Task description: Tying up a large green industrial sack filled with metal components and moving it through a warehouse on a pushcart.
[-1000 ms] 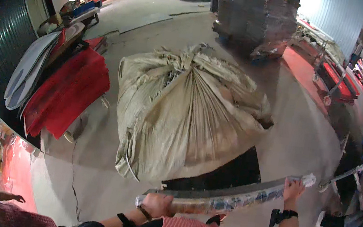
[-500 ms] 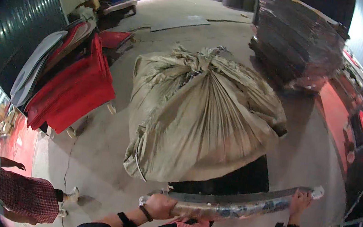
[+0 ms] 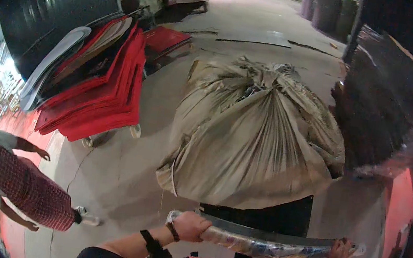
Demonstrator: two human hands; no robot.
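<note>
A large tan cloth sack [image 3: 257, 146], bunched and tied at the top, sits in front of me on a black flat base [image 3: 279, 213]. Across its near side runs a long bar [image 3: 264, 245] wrapped in shiny clear film or tape, like a cart's push handle. My left hand [image 3: 191, 227] is closed around the bar's left end. At the other end, my right hand [image 3: 340, 250] grips it with the fingers curled over. How the bar joins the base is hidden.
To the left stands a wheeled stack of red sheets [image 3: 100, 98]. A person in a checked apron [image 3: 32, 189] is near it on my left. At right rises a dark film-wrapped stack [image 3: 384, 106]. Farther off, a flat sheet [image 3: 254, 36] lies on the floor.
The surroundings have swung in view: the red stack and sack sit farther right, the dark stack is larger and nearer. The bar looks more level. Both hands have kept their hold.
</note>
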